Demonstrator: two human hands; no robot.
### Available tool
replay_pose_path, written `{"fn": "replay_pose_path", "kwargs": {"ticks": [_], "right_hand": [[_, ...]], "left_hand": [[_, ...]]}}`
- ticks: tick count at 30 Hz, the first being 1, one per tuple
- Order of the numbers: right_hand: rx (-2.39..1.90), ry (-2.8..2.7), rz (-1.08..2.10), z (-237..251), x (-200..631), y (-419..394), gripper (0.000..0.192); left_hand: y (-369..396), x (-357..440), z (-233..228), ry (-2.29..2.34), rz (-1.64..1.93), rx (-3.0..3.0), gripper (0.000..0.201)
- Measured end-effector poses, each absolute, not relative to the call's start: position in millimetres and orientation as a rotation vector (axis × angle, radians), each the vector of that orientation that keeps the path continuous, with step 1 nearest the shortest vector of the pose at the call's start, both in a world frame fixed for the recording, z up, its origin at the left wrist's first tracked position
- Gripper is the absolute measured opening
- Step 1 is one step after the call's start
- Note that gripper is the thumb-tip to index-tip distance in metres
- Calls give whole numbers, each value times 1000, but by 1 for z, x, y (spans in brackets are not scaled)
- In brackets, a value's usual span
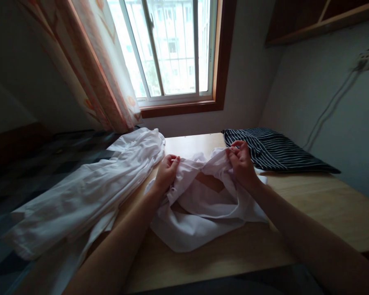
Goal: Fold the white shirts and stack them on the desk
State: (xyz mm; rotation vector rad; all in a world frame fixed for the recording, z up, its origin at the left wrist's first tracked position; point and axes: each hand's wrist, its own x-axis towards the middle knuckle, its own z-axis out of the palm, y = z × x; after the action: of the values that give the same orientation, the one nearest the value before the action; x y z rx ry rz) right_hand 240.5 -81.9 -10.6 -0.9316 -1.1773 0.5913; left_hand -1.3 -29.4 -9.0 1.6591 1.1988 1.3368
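hands [203, 168] on white garment's [199, 205] edge

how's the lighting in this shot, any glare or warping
Head view: the window is blown out and is the only light seen, leaving the walls dim; the white garment held by the left hand and right hand reads clearly; the wide lens bends the table edges and the curtain.
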Motion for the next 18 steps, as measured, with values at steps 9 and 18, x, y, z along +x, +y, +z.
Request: {"fn": "replay_pose_path", "kwargs": {"ticks": [9,18], "right_hand": [[-983,-1312,663,-14,227,-88,21],[-965,-1456,423,-8,223,-98,13]], "left_hand": [[-56,3,10,1093,1499,2365,17],[-83,25,-3,921,935,2538,27]]}}
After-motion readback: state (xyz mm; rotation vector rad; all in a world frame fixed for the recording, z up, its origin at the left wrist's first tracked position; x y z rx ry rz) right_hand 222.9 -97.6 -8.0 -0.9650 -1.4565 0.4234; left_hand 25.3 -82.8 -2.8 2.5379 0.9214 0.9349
